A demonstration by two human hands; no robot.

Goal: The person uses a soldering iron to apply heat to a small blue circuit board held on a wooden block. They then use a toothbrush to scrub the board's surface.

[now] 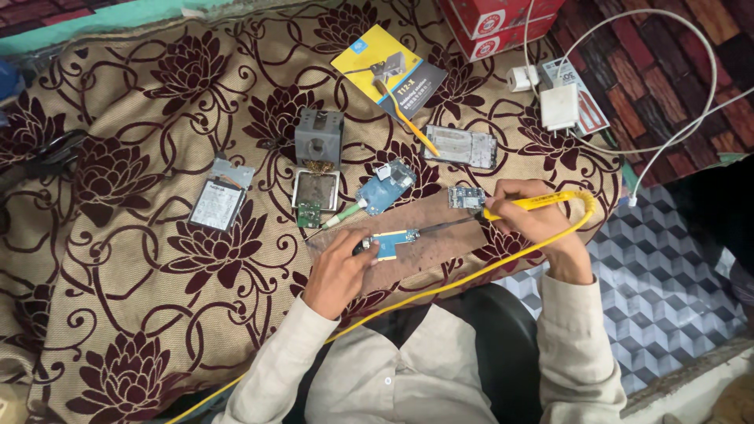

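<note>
On the brown board [440, 235], the left hand [339, 271] pins a blue circuit board [393, 243] — just right, the right hand [534, 224] grips a yellow soldering iron [534, 204].

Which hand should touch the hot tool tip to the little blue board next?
Probably the right hand: it already grips the yellow soldering iron, whose tip points at the blue circuit board. The left hand is pinning that board down.
</note>
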